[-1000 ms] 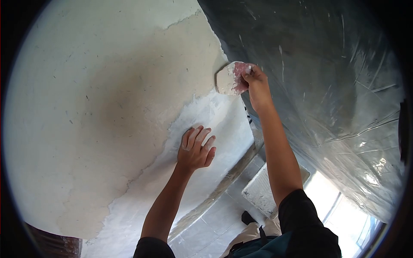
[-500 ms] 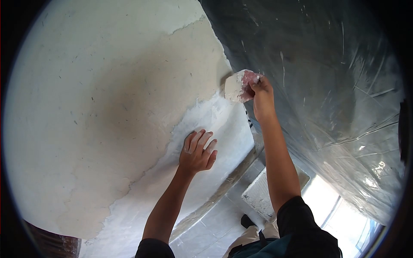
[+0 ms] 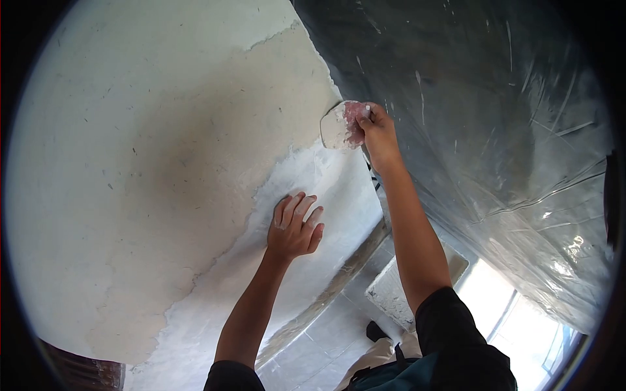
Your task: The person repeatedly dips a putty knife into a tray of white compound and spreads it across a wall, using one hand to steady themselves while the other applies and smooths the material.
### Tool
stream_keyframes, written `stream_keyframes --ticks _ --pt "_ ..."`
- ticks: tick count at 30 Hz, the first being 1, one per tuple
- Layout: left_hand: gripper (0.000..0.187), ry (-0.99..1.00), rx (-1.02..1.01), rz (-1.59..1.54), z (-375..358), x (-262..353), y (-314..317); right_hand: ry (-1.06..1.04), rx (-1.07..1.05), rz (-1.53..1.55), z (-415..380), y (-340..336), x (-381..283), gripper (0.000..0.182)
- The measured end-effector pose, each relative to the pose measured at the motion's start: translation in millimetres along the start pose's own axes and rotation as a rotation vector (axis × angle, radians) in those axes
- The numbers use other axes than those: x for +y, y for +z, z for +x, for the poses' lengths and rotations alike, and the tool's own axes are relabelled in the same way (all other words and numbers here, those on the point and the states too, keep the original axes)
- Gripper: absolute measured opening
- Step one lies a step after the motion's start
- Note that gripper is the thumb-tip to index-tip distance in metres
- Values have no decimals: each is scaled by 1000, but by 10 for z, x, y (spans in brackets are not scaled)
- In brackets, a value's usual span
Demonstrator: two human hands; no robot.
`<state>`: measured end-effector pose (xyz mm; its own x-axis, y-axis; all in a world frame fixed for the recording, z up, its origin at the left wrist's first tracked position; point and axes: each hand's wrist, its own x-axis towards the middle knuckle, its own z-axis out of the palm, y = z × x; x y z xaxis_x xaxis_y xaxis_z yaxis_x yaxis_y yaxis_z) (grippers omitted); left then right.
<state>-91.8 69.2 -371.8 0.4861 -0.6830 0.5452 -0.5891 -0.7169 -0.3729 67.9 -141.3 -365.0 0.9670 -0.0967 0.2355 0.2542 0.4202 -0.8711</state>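
Observation:
My right hand (image 3: 381,138) grips a flat plaster scraper (image 3: 337,128), reddish at the held end and caked with pale plaster. Its broad face lies over the edge of the plastered wall (image 3: 189,169), where the beige coat meets a whiter patch; whether the whole blade touches cannot be told. On that white patch (image 3: 339,195), lower down, my left hand (image 3: 295,227) rests palm down with fingers spread. White plaster smears its fingers, and nothing is held in it.
Dark plastic sheeting (image 3: 502,124) hangs along the right of the wall. Below my right arm a plaster-coated tub (image 3: 391,290) stands on the tiled floor (image 3: 319,345). My dark shoe (image 3: 375,331) is beside it. A dark brown ribbed surface (image 3: 88,371) shows at lower left.
My right hand has moved left with the scraper, which now covers more of the wall's edge. My left hand stays spread on the white patch. The view has shifted slightly.

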Motion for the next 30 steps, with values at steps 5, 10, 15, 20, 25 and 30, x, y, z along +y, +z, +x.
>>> stream_keyframes --ticks 5,10,15,20,25,30 --pt "29 -1 24 -6 -9 -22 34 31 64 199 -127 -75 -270 19" --pt "29 6 3 1 -16 -12 0 -92 20 6 36 38 -83 18" --pt "29 -2 21 -16 -13 -16 26 -6 60 162 89 -86 -169 18" --pt "28 6 4 0 -6 -3 -1 82 118 105 115 -125 -161 19" --pt "29 5 7 -7 -4 4 1 20 4 151 31 -78 -80 20" --pt "29 5 2 -12 -20 -4 -12 90 154 272 111 -150 -177 19"
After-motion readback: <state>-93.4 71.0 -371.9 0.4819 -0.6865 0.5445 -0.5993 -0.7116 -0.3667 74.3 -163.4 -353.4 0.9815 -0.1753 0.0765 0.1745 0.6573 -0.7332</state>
